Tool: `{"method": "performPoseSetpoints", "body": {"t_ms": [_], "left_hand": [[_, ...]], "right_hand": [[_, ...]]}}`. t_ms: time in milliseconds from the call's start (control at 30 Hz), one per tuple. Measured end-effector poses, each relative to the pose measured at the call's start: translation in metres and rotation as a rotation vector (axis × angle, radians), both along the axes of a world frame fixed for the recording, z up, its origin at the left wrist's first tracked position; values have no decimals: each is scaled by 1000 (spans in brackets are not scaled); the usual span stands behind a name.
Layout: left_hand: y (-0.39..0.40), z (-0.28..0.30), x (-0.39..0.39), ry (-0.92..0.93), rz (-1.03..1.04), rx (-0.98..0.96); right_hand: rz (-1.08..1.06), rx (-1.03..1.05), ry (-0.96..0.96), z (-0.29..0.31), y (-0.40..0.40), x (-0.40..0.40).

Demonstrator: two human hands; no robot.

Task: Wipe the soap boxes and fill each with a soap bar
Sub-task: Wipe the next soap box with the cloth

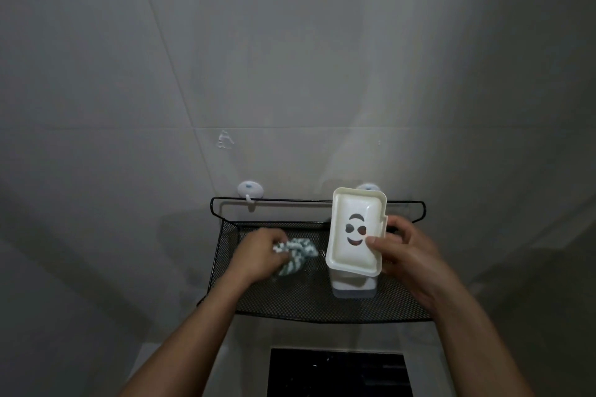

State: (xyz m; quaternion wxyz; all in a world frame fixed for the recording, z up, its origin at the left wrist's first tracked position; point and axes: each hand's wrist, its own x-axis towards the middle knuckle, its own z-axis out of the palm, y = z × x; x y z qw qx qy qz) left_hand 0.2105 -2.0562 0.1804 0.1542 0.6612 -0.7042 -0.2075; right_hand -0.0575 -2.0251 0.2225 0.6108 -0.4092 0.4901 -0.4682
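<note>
— Holding what, exactly?
— A white soap box [354, 234], tilted open-side toward the camera above the black mesh shelf [309, 303], pinched by the right hand [400, 251].
— And the left hand [263, 253]?
— Its fingers [280, 241] close on a striped cloth [295, 253] lying on the shelf. Wiping looks next: cloth must rise to box. No soap visible.
</note>
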Motion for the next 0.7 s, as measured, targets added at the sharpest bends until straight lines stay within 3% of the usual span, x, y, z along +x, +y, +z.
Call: {"method": "performPoseSetpoints", "body": {"t_ms": [133, 233, 333, 467, 567, 700], "left_hand": [[22, 47, -1, 295, 120, -255], [35, 79, -10, 345, 157, -412], [45, 98, -30, 311, 129, -530], [52, 101, -58, 76, 75, -667], [52, 99, -68, 5, 83, -653], [48, 98, -71, 59, 72, -533]], "right_hand": [[-16, -31, 46, -1, -2, 3], [-21, -64, 57, -1, -3, 9], [16, -101, 91, -1, -6, 19], [65, -155, 93, -1, -6, 31], [67, -186, 90, 1, -6, 33], [74, -207, 95, -1, -6, 29]]}}
